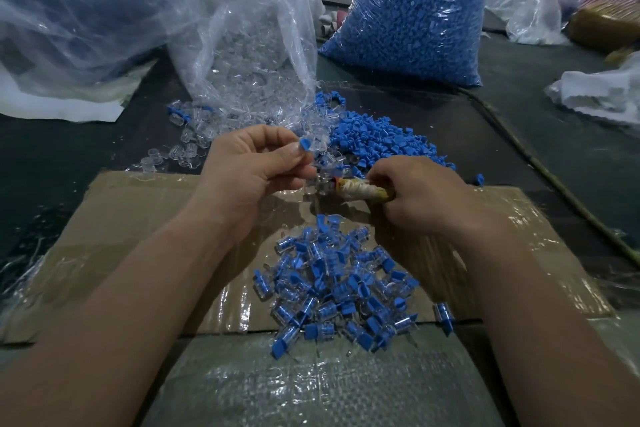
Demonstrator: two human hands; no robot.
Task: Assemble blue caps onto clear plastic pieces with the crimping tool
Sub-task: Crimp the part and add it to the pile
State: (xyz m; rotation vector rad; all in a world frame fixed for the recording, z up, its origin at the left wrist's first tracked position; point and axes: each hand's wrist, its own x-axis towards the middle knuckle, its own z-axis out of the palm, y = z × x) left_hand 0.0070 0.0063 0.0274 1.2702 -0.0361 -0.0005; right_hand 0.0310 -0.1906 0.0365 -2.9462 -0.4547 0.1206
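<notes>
1. The bare left forearm comes in from the lower left, angled up toward the middle.
2. The left hand (254, 163) is raised, thumb and forefinger pinching a cap (305, 143). Its other fingers are curled in.
3. The bare right forearm comes in from the lower right, angled inward.
4. The right hand (420, 196) is back-up, fingers curled round a tool (360, 190) that points toward the left hand.
5. The hands are near each other but apart, the left a little higher.
</notes>
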